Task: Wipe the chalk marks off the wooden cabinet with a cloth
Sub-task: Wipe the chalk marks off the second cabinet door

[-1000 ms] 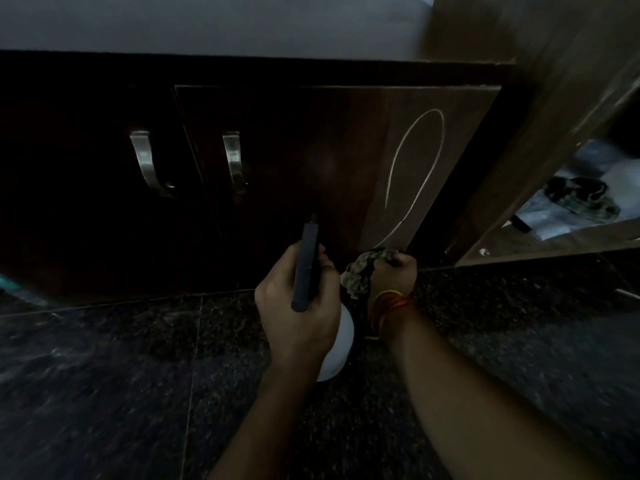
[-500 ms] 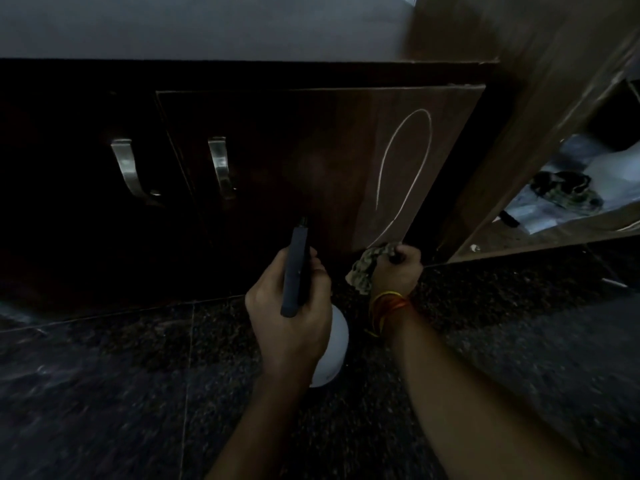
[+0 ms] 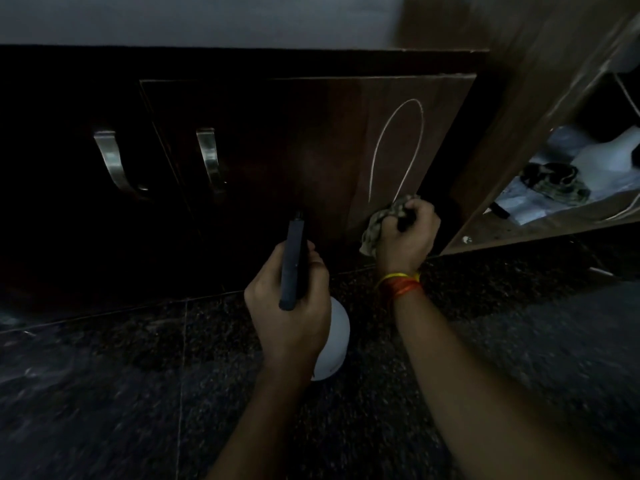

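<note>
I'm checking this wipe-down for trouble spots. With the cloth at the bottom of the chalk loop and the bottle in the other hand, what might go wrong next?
1. The right hand bunches the cloth into a small wad, so it may smear the chalk loop rather than lift it.
2. The left hand holds the spray bottle low over the floor; drips could wet it.
3. The door is dim, so faint residue may be missed.

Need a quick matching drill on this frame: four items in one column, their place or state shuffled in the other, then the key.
1. crumpled patterned cloth
2. white spray bottle with dark trigger head
3. white chalk loop
4. two curved metal handles

A. drawn on the brown wooden door
B. gripped in the left hand
C. on the dark doors to the left
D. bunched in the right hand

Pairs: 1-D, 2-B, 3-A, 4-C
</note>
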